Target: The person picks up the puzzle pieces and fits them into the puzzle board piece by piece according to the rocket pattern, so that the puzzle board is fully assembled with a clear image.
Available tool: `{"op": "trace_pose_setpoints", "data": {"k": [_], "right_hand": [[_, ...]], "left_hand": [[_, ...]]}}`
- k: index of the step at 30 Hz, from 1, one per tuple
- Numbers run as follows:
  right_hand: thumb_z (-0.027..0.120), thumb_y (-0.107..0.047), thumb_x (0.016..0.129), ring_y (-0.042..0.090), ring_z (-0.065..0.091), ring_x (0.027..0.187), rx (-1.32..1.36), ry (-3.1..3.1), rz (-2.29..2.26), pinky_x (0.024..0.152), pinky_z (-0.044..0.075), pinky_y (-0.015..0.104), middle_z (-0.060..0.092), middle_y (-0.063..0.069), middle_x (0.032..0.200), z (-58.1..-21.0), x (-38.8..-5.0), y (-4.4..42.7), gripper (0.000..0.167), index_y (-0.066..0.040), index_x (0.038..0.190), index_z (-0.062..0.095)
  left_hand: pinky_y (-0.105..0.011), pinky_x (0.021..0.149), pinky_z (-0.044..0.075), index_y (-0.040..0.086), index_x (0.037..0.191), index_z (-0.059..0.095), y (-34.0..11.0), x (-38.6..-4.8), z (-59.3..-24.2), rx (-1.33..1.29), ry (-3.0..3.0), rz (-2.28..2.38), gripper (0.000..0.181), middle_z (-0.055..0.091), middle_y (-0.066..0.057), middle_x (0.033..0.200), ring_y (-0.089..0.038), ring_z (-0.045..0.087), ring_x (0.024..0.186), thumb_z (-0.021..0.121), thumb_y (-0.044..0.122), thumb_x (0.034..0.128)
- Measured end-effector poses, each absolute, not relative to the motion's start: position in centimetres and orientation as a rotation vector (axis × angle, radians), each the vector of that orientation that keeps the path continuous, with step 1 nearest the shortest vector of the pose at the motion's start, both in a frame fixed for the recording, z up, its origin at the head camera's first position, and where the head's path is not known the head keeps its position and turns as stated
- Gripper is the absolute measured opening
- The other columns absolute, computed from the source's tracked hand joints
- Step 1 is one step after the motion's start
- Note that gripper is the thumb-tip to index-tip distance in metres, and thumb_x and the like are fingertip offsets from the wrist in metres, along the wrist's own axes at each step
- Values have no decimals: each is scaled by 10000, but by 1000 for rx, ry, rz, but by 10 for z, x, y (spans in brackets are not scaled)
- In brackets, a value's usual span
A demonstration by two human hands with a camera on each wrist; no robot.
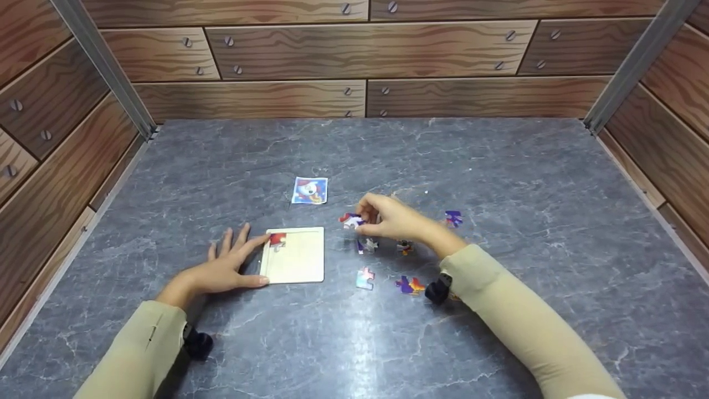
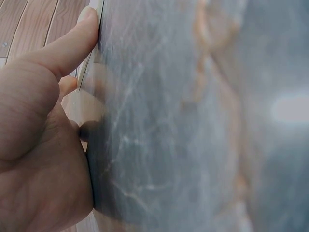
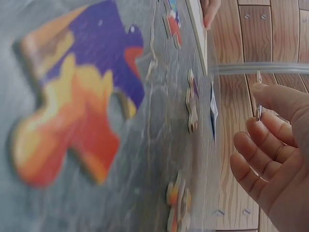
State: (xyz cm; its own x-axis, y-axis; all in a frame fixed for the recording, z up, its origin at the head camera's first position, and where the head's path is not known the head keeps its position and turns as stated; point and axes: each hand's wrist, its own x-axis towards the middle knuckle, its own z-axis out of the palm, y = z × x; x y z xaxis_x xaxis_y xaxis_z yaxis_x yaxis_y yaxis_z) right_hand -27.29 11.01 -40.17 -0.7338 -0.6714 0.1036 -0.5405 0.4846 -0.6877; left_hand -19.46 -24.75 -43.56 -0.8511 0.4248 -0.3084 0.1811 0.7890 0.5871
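My right hand [image 1: 394, 220] pinches a red, white and purple jigsaw piece [image 1: 351, 221] between thumb and fingers, above the table just right of a square wooden puzzle board [image 1: 299, 257]. In the right wrist view that piece is seen nearly edge-on. A red jigsaw piece [image 1: 278, 240] lies in the board's upper left corner. My left hand [image 1: 221, 270] lies at the board's left edge with fingers spread, its thumb and index finger touching the board. In the left wrist view the thumb [image 2: 79, 41] rests along the board's edge.
Loose pieces lie right of the board: a pale blue and pink piece [image 1: 364, 278], a purple and orange piece [image 1: 410, 285], a purple piece [image 1: 453, 218], and others partly under the right arm. A small picture card [image 1: 310, 190] lies behind the board. Wood-patterned walls [image 1: 365, 52] enclose the table.
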Motion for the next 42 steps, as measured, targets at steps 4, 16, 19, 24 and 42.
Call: {"op": "trace_pose_setpoints", "data": {"k": [4, 16, 19, 24, 42], "right_hand": [[721, -140, 804, 152, 542, 777, -1073, 2552, -1065, 706, 487, 276, 580, 37, 856, -401, -271, 102, 271, -23, 994, 569], [718, -178, 815, 145, 544, 793, -1134, 2554, -1027, 705, 477, 261, 578, 26, 854, -403, -266, 79, 277, -35, 1000, 571], [719, -183, 815, 142, 546, 790, -1159, 2563, -1001, 706, 475, 256, 586, 32, 857, -403, -265, 73, 275, -33, 996, 575], [711, -166, 817, 147, 544, 790, -1188, 2533, -983, 708, 474, 252, 598, 64, 879, -404, -262, 62, 266, -25, 996, 574], [720, -159, 803, 142, 537, 762, -1186, 2551, -891, 698, 465, 234, 581, 48, 864, -409, -261, 24, 276, -13, 984, 573]], "left_hand": [[-652, 957, -185, 288, 1505, 127, -248, -195, -435, 458, 2551, 763, 866, -200, -159, 1516, -398, -278, 1316, 598, 557, 829], [-663, 953, -176, 299, 1505, 113, -248, -195, -436, 479, 2553, 764, 869, -195, -156, 1518, -400, -267, 1322, 596, 558, 830], [-667, 954, -169, 305, 1505, 108, -248, -196, -436, 477, 2553, 760, 870, -195, -156, 1518, -402, -265, 1322, 593, 563, 830], [-667, 956, -164, 308, 1505, 98, -248, -196, -437, 460, 2554, 740, 880, -198, -155, 1517, -404, -266, 1321, 584, 581, 825], [-663, 956, -171, 273, 1509, 105, -246, -194, -434, 456, 2554, 736, 886, -199, -171, 1513, -414, -272, 1314, 589, 570, 829]]}}
